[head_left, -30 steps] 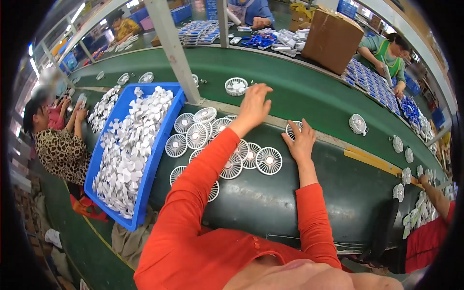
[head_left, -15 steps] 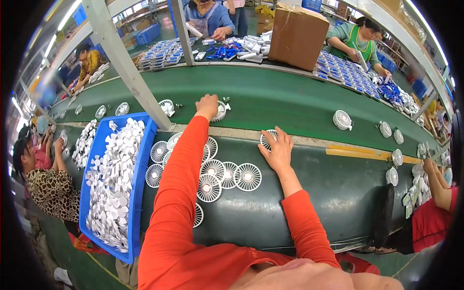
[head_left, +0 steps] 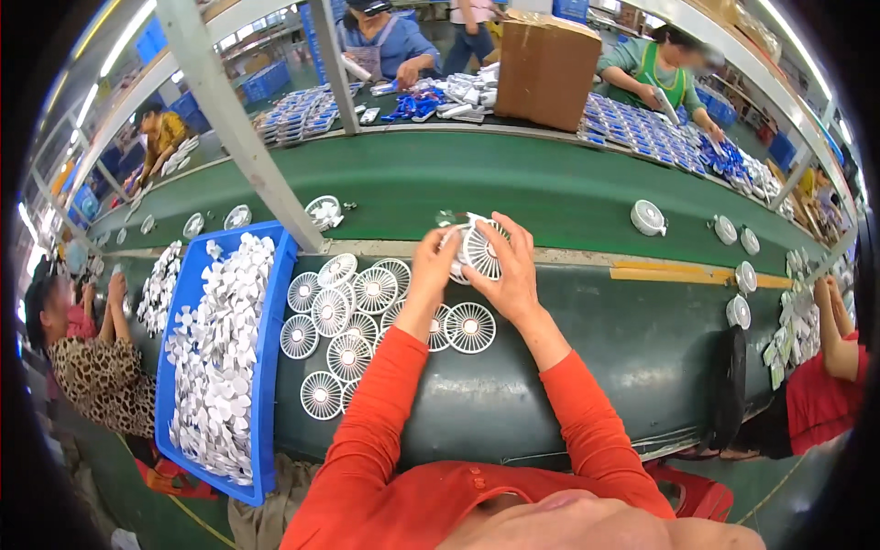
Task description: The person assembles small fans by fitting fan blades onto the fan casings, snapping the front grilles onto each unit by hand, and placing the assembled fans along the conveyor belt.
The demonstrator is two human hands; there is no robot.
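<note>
My left hand [head_left: 431,273] is closed on a white round fan housing, mostly hidden by the fingers and by what is in front of it, with small loose wires [head_left: 447,218] at its top. My right hand [head_left: 511,275] grips a white spoked fan grille [head_left: 480,253] by its rim. Both pieces are held up close together over the belt's near edge; I cannot tell whether they touch. Below and to the left, several more loose fan grilles [head_left: 471,327] lie spread and overlapping on the dark work surface [head_left: 587,367], some partly behind my left forearm.
A blue bin [head_left: 266,403] of white fan blades [head_left: 215,348] stands at left beside a slanting metal post [head_left: 243,128]. The green conveyor belt [head_left: 532,174] carries several fan housings [head_left: 648,218]. Co-workers sit across and at both sides. A cardboard box [head_left: 548,73] stands beyond the belt.
My left hand has come back from the belt with the fan housing. My right hand has lifted a grille off the work surface. The two hands have moved together.
</note>
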